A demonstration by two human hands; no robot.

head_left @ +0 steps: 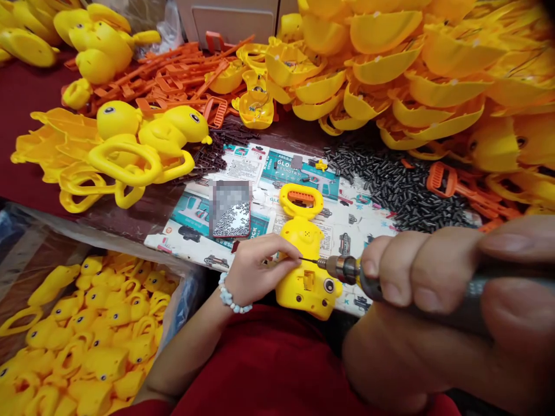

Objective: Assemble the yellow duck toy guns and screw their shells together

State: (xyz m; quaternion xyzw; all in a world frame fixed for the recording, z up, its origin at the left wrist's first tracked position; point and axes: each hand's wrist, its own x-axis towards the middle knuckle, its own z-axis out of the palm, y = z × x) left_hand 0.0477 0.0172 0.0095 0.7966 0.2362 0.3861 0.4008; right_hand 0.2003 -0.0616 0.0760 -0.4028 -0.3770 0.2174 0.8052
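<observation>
In the head view a yellow duck-shaped toy (303,289) lies on the printed card sheet, its ring handle pointing away from me and an orange part inside the ring. My right hand (427,271) grips a dark power screwdriver (344,268), held nearly level from the right. Its thin bit reaches across the toy's body to the fingertips of my left hand (264,260). Thumb and forefinger there are pinched around the bit's tip; anything small between them is hidden. Left of the toy sits a small tray (234,222) of silver screws, partly blurred out.
Several yellow shells (381,63) are stacked at back right. Black cylindrical pieces (390,185) are heaped below them. Orange sticks (160,75) and yellow duck parts (125,138) lie at left. A lined box (99,323) of yellow ducks stands low on the left.
</observation>
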